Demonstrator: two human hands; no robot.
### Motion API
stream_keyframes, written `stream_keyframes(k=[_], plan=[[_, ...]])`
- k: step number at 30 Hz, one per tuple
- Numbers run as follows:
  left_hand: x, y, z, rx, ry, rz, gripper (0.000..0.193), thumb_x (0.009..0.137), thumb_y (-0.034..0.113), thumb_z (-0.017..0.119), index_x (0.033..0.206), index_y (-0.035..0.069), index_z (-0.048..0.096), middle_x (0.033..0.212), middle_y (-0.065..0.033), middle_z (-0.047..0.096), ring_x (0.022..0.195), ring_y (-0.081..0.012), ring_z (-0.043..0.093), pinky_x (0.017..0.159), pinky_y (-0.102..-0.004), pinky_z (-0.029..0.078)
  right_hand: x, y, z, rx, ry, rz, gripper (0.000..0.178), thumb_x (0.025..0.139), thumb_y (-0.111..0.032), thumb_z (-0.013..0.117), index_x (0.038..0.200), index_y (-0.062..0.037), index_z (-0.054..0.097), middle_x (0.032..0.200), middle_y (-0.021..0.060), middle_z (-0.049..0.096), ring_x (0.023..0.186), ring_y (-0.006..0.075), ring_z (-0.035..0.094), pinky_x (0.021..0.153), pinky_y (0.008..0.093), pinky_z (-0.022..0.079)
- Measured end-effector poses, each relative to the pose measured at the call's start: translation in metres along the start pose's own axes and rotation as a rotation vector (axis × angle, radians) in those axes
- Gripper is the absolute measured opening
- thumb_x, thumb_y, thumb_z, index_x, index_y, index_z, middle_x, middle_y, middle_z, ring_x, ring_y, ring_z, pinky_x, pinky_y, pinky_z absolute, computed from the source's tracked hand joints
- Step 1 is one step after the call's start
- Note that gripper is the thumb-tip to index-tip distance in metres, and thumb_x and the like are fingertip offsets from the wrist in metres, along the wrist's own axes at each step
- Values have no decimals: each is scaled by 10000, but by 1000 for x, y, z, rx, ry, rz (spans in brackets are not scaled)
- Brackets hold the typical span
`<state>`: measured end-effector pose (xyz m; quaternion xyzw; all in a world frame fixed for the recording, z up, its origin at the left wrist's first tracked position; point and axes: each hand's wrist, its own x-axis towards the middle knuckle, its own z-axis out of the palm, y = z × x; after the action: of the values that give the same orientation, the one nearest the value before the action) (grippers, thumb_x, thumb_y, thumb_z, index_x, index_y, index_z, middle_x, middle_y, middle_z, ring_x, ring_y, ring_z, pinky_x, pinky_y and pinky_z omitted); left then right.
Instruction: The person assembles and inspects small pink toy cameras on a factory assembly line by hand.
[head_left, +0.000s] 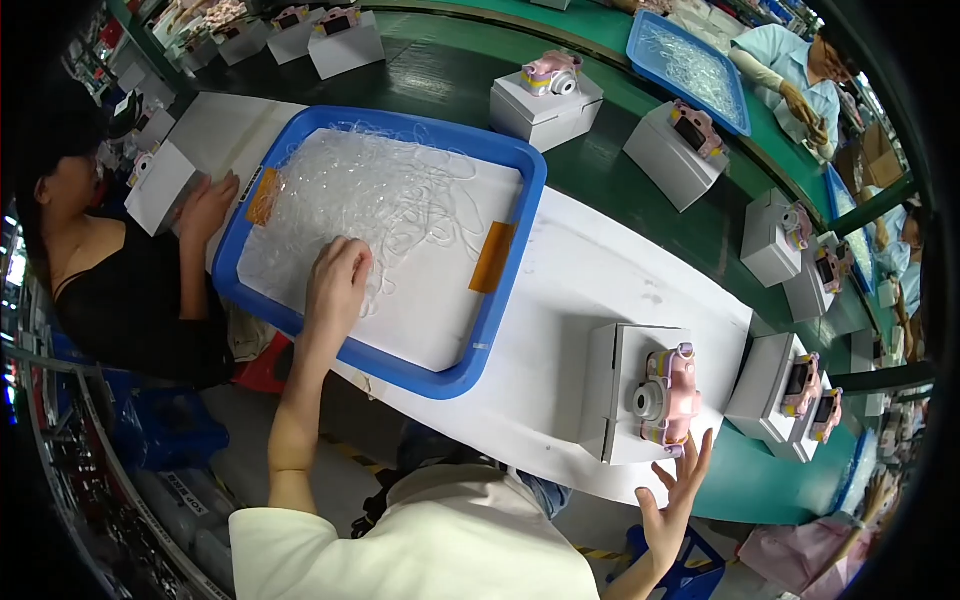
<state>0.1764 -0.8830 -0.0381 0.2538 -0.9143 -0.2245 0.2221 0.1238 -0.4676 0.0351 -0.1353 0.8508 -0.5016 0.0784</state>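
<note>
My left hand [341, 275] is over a blue tray [390, 378] with its fingers curled together in a pinch. Under and around it lies a tangled heap of thin clear loops [330, 190], like elastic bands or cords; whether a strand is between my fingertips I cannot make out. My right hand [672, 500] is open, fingers spread, at the near edge of a white box [607, 395]. On that box rests a pink toy camera [672, 398] with a white lens and purple and yellow trim. My fingertips reach close to the camera's lower end; contact is unclear.
A green conveyor [430, 85] runs behind the white table [560, 250], carrying several white boxes [545, 115] topped with toy cameras. At left a person's hand [207, 205] holds a white box. Across the belt, another worker is beside a second blue tray [690, 70].
</note>
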Motion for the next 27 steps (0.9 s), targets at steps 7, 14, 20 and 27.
stream_keyframes(k=[7, 14, 20, 27], plan=[[36, 31, -57, -417, 115, -80, 86, 799, 18, 505, 878, 39, 533, 795, -52, 573, 697, -163, 554, 614, -242, 419, 2, 0, -10, -53, 107, -51, 813, 725, -355, 615, 1363, -109, 174, 1326, 200, 309, 1162, 351, 381, 839, 429, 413], [45, 48, -41, -786, 118, 0, 141, 815, 16, 489, 949, 44, 521, 778, -59, 590, 743, -158, 580, 635, -238, 429, 1, 4, -32, -69, 232, -127, 586, 813, -289, 520, 1319, -92, 298, 1302, 159, 364, 1151, 311, 406, 875, 399, 393], [41, 38, -12, -418, 14, -38, 222, 813, 26, 482, 1034, 48, 488, 813, -72, 601, 736, -176, 582, 673, -255, 442, -1, 5, -34, -19, 305, -128, 539, 808, -275, 530, 1273, -63, 360, 1264, 164, 411, 1136, 312, 428, 888, 425, 390], [45, 1, -11, 367, 243, -34, 221, 800, 78, 515, 1018, 47, 497, 1046, -108, 533, 957, -249, 504, 798, -371, 399, -2, 3, -35, -77, 319, -97, 478, 823, -279, 510, 1233, -53, 414, 1233, 161, 443, 1128, 299, 439, 894, 416, 386]])
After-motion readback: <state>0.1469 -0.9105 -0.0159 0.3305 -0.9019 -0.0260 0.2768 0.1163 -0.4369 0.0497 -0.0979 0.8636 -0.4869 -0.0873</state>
